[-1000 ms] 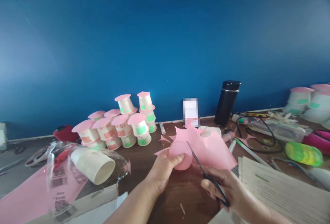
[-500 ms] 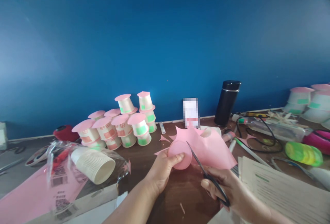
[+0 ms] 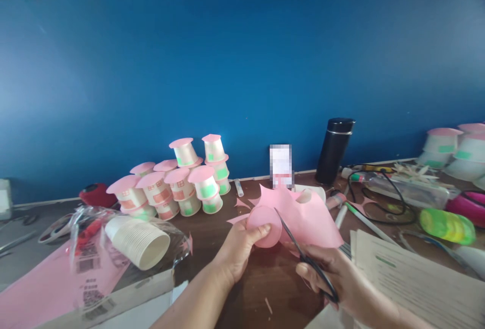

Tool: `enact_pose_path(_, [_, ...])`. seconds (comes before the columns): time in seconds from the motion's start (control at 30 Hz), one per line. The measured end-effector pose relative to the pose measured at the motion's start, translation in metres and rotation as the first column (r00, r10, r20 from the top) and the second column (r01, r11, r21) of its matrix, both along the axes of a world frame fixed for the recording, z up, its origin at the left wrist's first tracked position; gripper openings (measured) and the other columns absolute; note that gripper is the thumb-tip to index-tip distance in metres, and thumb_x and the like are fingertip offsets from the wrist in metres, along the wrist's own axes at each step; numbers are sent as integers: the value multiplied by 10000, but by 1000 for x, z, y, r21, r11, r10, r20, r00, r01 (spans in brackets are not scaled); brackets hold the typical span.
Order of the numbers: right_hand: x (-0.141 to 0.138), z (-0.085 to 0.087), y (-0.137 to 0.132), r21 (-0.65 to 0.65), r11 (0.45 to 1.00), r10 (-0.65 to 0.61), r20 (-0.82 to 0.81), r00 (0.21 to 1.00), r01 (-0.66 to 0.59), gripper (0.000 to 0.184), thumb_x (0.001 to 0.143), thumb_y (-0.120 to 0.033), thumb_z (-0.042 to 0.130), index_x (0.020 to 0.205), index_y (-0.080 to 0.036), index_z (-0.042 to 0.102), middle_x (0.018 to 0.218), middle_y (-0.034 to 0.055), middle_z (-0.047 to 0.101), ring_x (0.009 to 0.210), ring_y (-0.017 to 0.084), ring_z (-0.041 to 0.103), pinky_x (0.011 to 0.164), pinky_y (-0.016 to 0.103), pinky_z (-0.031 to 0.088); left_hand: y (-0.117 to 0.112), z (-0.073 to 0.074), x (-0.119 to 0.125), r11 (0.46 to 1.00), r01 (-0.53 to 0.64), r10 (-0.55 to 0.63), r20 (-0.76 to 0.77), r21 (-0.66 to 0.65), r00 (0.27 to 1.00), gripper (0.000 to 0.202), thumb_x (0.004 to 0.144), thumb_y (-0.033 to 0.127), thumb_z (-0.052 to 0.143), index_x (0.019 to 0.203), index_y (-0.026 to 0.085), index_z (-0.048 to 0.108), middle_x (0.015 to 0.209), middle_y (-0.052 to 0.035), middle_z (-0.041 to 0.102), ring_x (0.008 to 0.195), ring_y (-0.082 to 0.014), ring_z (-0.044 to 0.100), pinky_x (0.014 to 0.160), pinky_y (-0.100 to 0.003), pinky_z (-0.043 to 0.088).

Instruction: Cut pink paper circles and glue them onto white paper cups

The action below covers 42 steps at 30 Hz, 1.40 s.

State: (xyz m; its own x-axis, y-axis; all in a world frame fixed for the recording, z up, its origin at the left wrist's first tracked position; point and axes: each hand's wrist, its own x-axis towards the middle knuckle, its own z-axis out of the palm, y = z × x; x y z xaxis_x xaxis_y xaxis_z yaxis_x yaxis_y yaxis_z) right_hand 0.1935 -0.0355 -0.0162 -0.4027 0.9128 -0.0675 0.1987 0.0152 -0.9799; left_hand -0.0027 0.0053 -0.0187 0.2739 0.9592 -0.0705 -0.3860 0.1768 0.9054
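Between thumb and fingers, my left hand point(image 3: 242, 248) pinches a round pink paper disc point(image 3: 265, 233) near the middle of the table. My right hand point(image 3: 328, 268) is closed around the handles of black scissors point(image 3: 303, 255). The blades point up and left, with their tip beside the disc's right edge. Behind the disc and blades spreads a larger pink paper sheet point(image 3: 306, 213) with a jagged, cut-out upper edge. Small pink offcuts point(image 3: 242, 202) lie just left of it.
Stacked paper cups with pink paper tops point(image 3: 182, 182) stand at the left back. A sleeve of white cups point(image 3: 138, 238) lies in clear plastic at the left. To the right are a black flask point(image 3: 335, 149), cables, a green bottle point(image 3: 447, 225) and printed sheets point(image 3: 420, 268).
Almost nothing differs. The right end of the large pink sheet has shifted slightly left; both hands, the disc and the scissors keep nearly the same place.
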Motion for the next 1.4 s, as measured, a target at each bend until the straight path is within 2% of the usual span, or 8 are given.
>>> enact_pose_path(0.3, [0,-1,-1,35,999,12,88,996,-15,465,829,-613,532,656,-188,454,530,-80,345,431,59,323,387,213,229,0,0,-1,1000,-8,8,-3,7,1000,309,725,253,742,982,89,690,922,-121,725,919,-266,639,887,-393,457])
enact_pose_path(0.77, [3,-10,-1,59,998,11,90,996,-16,417,877,-521,534,637,-201,418,533,-86,345,416,51,323,385,207,221,0,3,-3,1000,18,-18,-24,9,1000,307,762,244,713,1022,85,674,961,-123,718,952,-257,623,908,-384,440])
enact_pose_path(1.17, [4,-18,3,64,997,35,75,997,-39,378,893,-493,533,713,-161,506,547,-83,335,483,67,276,424,233,207,1,2,-3,1000,4,-4,-26,-1,1000,308,745,244,728,1013,101,676,979,-115,715,953,-260,626,903,-384,446])
enact_pose_path(1.4, [4,-11,1,69,997,18,105,994,-25,396,887,-510,528,743,-142,550,538,-77,355,443,58,305,389,213,224,3,1,-3,1000,-5,4,-18,-23,1000,333,737,250,737,1024,89,680,980,-124,715,947,-253,627,890,-373,459])
